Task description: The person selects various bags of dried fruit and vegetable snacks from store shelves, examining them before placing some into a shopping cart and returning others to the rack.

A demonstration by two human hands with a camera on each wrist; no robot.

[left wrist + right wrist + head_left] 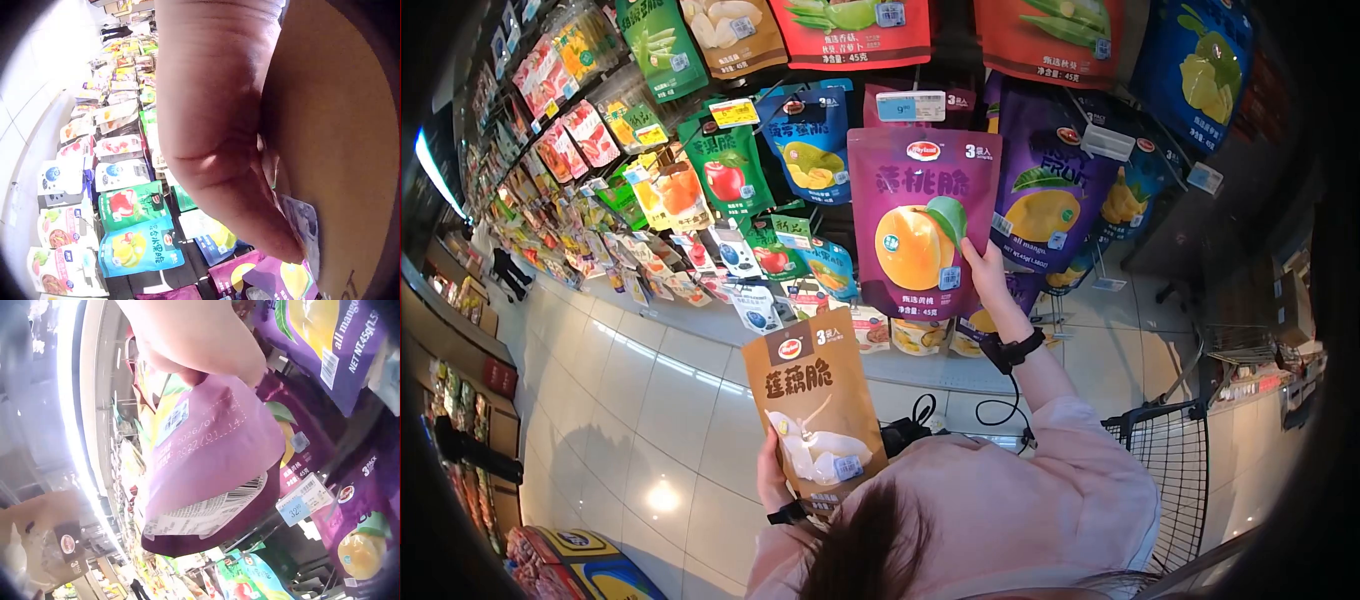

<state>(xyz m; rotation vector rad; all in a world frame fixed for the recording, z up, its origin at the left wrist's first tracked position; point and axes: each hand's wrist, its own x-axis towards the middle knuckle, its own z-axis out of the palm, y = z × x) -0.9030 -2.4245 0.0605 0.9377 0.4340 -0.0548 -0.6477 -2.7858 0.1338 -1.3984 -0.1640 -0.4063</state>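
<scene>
In the head view my right hand pinches the right edge of a purple pouch of peach crisps, held upright in front of the rack. Its underside and printed dates face the right wrist view, where the pouch hangs from the fingers. Lower down, my left hand grips the left edge of a brown pouch of lotus root crisps, front facing up and slightly tilted. The left wrist view shows the thumb on this pouch; the other fingers are hidden behind it.
Rows of hanging snack pouches fill the rack, among them a mango pouch and an apple pouch. Price tags jut out on hooks. A wire shopping cart stands at the right. A cable hangs by the right wrist.
</scene>
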